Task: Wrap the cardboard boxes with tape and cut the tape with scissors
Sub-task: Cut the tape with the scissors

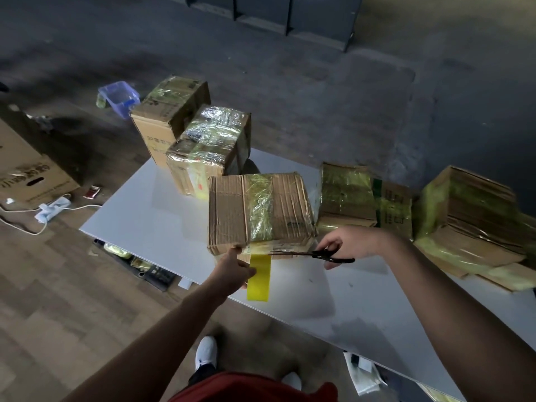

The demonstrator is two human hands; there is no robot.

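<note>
while the left hand (232,272) grips the yellow tape roll (258,278) at six o'clock of the cardboard box (232,210), the right hand (348,245) clamps black scissors (316,253) at its four o'clock.

Yellow tape (259,281) is partly covered by the left fingers (236,252), scissors (314,254) by the right fingers (331,245); right of these, a carton stack (470,216) is cropped.

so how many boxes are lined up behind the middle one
2: near box right behind it, far box past that, by the blue tub. More could hide behind.
</note>
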